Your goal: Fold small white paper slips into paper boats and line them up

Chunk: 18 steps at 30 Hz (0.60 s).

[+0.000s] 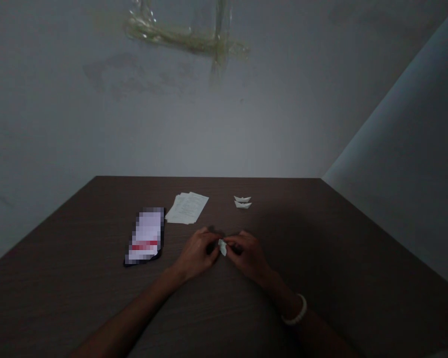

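Note:
A small folded piece of white paper (pixel 223 247) is held between my two hands, low over the table. My left hand (pixel 198 252) pinches its left side with thumb and fingers. On the other side, my right hand (pixel 249 255) grips the right edge in the same way; a pale bracelet circles that wrist. Parts of the paper are hidden behind my fingertips. Farther back, two small folded paper boats (pixel 242 202) stand one behind the other.
The dark brown table (pixel 97 298) meets a grey wall (pixel 276 124) at its far edge. A stack of printed paper sheets (pixel 188 208) lies beyond my left hand. Left of it is a phone (pixel 145 233) with a lit, blurred screen. Tape (pixel 179 40) sticks to the wall.

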Motion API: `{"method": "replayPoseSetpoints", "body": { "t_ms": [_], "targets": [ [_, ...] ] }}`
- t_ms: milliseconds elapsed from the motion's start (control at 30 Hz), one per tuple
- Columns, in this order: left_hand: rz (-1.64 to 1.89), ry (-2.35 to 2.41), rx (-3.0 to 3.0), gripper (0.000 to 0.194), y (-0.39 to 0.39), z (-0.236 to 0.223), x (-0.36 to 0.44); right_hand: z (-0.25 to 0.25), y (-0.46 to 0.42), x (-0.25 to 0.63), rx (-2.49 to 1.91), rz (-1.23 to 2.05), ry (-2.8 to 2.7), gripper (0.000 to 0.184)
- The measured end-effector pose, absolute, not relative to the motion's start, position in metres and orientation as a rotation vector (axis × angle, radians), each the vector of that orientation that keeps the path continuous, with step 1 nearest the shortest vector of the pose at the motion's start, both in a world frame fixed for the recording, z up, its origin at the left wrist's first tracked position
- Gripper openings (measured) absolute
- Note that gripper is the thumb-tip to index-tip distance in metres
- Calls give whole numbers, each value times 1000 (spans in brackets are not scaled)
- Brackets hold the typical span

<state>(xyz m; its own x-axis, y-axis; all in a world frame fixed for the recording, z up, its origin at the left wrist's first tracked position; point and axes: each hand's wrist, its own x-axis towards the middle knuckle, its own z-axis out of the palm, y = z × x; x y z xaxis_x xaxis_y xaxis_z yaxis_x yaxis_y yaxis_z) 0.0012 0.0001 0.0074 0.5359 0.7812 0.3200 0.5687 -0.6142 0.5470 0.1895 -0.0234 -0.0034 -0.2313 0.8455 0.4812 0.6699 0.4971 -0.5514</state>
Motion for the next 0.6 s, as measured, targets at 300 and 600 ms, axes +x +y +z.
{"method": "replayPoseSetpoints", "body": {
  "t_ms": [300, 600],
  "targets": [
    [794, 1183, 2489, 16, 2, 7, 6, -7, -23, 189, -1254, 323, -1971, 18],
    [750, 1296, 2512, 28, 3, 5, 10, -7, -22, 188, -1248, 336, -1941, 16]
  ]
}}
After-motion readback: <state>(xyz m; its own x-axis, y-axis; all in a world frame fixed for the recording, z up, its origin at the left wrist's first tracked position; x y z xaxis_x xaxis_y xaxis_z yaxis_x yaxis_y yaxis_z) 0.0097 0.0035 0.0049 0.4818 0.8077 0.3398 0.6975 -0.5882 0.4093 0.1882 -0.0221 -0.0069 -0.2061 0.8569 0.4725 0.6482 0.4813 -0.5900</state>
